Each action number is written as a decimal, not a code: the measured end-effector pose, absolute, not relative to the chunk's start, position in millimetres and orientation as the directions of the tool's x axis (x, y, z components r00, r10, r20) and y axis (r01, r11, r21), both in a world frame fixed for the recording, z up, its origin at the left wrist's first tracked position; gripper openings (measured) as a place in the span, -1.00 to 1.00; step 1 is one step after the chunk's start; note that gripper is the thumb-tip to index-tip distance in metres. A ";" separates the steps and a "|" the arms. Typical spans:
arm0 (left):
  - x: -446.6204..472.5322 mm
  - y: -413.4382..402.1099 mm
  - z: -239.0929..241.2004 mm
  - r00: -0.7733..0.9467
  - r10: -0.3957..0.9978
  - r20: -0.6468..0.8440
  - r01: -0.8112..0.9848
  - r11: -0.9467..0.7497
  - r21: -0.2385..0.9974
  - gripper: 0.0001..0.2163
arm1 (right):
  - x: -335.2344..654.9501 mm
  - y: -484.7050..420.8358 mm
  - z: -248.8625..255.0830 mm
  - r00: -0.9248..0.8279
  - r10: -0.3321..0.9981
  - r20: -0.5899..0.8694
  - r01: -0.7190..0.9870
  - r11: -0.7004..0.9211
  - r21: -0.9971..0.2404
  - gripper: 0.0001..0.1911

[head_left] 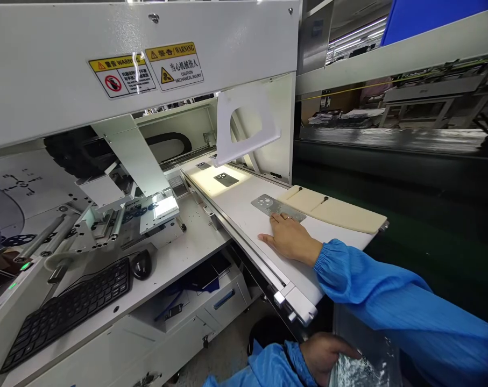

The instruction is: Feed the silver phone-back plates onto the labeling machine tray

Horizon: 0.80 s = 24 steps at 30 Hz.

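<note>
My right hand (289,236) lies flat on the white conveyor belt (244,207), its fingertips resting on the near end of a thin grey metal plate with holes (274,206). The fingers are stretched out. Low at the frame's bottom edge, my left hand (323,355) is closed round a crinkled silvery foil bag (356,371). Both arms wear blue sleeves. A second dark plate (226,179) lies farther along the belt, under the machine's light.
A white machine housing (147,59) with warning labels spans the top. A black keyboard (68,309) and mouse (141,264) sit on the left shelf. A cream pad (340,212) lies at the belt's right edge. A dark green conveyor (429,231) runs at right.
</note>
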<state>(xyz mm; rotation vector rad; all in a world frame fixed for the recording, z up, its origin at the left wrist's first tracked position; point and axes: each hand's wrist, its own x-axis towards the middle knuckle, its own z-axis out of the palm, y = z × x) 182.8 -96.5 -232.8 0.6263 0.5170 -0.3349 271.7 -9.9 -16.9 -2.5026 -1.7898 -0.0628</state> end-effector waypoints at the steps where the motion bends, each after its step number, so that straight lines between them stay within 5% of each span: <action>1: 182.9 -96.6 -236.0 0.824 -0.136 -0.549 0.441 0.763 0.472 -0.84 | 271.9 -9.7 -18.1 0.322 0.944 0.074 0.947 -0.320 -0.037 -0.31; 8: 182.7 -93.5 -234.9 0.876 -0.136 -0.463 0.395 0.752 0.527 -0.83 | 276.9 -15.1 -6.7 0.319 0.940 0.119 0.945 -0.305 -0.117 -0.35; 15: 163.5 -94.6 -204.1 0.882 0.012 -0.470 0.283 0.785 0.552 -0.74 | 290.5 -164.3 2.0 0.476 0.729 0.492 0.880 -0.387 -0.276 -0.54; 20: 152.6 -110.8 -165.7 0.930 0.135 -0.343 0.116 0.776 0.620 -0.53 | 237.2 -258.7 -69.6 0.859 0.496 0.129 0.448 -0.604 -0.659 -0.30; 22: 147.8 -119.3 -153.8 0.942 0.114 -0.315 0.118 0.768 0.630 -0.52 | 217.8 -270.7 -100.2 0.879 0.476 -0.023 0.276 -0.549 -0.789 -0.19; 24: 142.9 -126.3 -148.2 0.940 0.080 -0.332 0.147 0.783 0.605 -0.53 | 206.6 -275.5 -117.9 0.869 0.463 -0.177 0.059 -0.452 -0.890 -0.30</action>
